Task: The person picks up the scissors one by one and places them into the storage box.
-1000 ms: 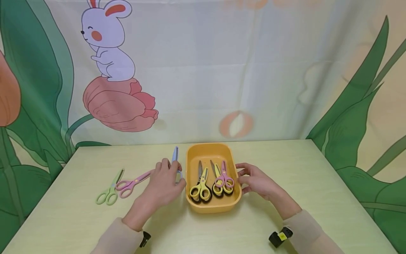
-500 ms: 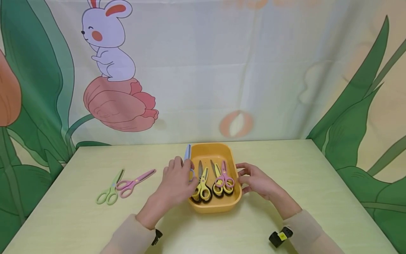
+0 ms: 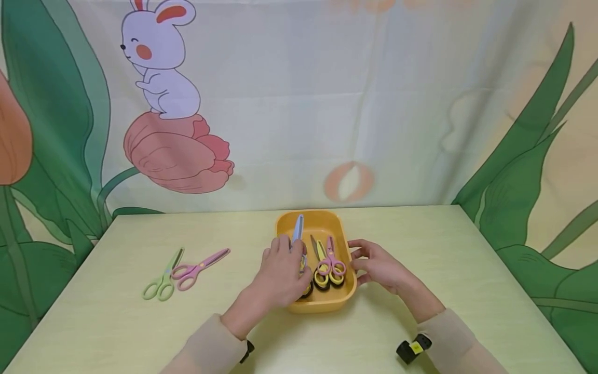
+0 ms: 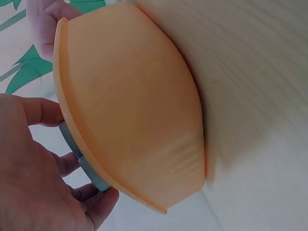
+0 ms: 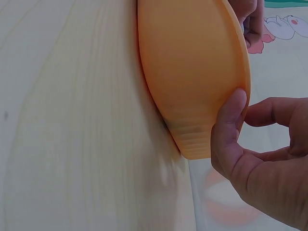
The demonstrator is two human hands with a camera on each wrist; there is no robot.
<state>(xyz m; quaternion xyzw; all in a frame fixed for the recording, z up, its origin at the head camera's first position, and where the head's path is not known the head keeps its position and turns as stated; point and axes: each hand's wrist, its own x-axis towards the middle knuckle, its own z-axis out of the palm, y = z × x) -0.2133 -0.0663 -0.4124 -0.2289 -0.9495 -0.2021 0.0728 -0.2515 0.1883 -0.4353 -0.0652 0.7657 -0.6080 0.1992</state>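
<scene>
My left hand (image 3: 280,275) holds a pair of light-blue scissors (image 3: 298,227) by the handles, above the left half of a yellow-orange tray (image 3: 322,307). The blades point away from me. In the left wrist view, the bluish handles (image 4: 95,174) show between the fingers beside the tray's rim. My right hand (image 3: 380,267) touches the tray's right side with bent, relaxed fingers, one digit lying along the outer wall in the right wrist view. Inside the tray lie pink scissors (image 3: 330,262), yellow scissors (image 3: 321,249) and black-handled scissors (image 3: 321,286); my left hand hides others.
On the table to the left lie green scissors (image 3: 163,280) and another pink pair (image 3: 198,269), their handles close together. A printed curtain (image 3: 280,104) hangs behind the table's back edge.
My left hand has carried the light-blue scissors rightward from the table beside the tray to over its inside. The right hand and the tray have stayed in place.
</scene>
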